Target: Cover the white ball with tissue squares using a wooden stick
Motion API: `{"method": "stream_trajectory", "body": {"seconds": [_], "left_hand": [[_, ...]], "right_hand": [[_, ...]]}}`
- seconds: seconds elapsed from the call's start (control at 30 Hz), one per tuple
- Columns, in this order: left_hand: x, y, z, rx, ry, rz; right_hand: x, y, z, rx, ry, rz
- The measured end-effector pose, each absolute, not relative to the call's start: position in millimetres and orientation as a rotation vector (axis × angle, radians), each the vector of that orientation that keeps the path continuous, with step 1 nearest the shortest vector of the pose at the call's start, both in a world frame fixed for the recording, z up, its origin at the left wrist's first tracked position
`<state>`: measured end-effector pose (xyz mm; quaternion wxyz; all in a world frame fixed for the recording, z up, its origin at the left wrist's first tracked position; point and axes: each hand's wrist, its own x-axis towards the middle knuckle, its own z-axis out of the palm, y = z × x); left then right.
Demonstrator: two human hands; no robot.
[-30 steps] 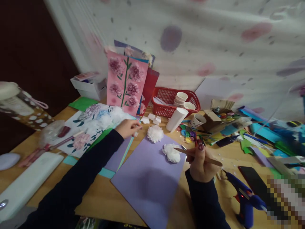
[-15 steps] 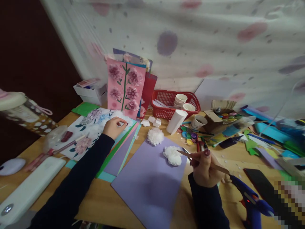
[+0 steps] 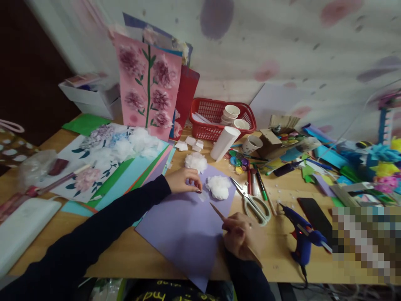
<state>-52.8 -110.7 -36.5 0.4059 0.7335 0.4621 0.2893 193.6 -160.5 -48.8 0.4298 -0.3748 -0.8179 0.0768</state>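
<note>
My left hand [image 3: 184, 181] hovers over the purple card sheet [image 3: 178, 225], fingers pinched on a small piece of thin white paper [image 3: 203, 195] that is faint and blurred. In my right hand [image 3: 242, 234], closed around it, is a pointed wooden stick [image 3: 216, 211], its tip aimed up and left above the card. A white paper flower [image 3: 218, 187] lies on the card's right side, close to both hands. Another fluffy white paper flower [image 3: 196, 162] sits at its upper edge, just beyond my left hand.
Scissors [image 3: 250, 200] and a blue glue gun [image 3: 299, 232] lie to the right, with a black phone [image 3: 315, 219] beyond. A white roll [image 3: 224, 143], a paper cup [image 3: 252, 143] and a red basket [image 3: 205, 130] stand behind. Colored sheets [image 3: 120, 190] overlap at the left.
My left hand has moved right, from the white pile to the purple card. My right hand has drawn back toward me with the stick, uncovering the scissors. The view has shifted downward.
</note>
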Motion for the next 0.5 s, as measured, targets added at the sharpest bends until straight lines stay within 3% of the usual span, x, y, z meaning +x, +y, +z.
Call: {"method": "stream_trajectory", "body": {"seconds": [0.13,0.5], "left_hand": [[-37,-101,-50,1.915,1.183,0.783],[-27,-103,-56,1.980,1.298,0.894]], "right_hand": [[184,-153,-43,-0.728,-2.130,0.084],[170,-143,-38,-0.802,-2.121,-0.118]]}}
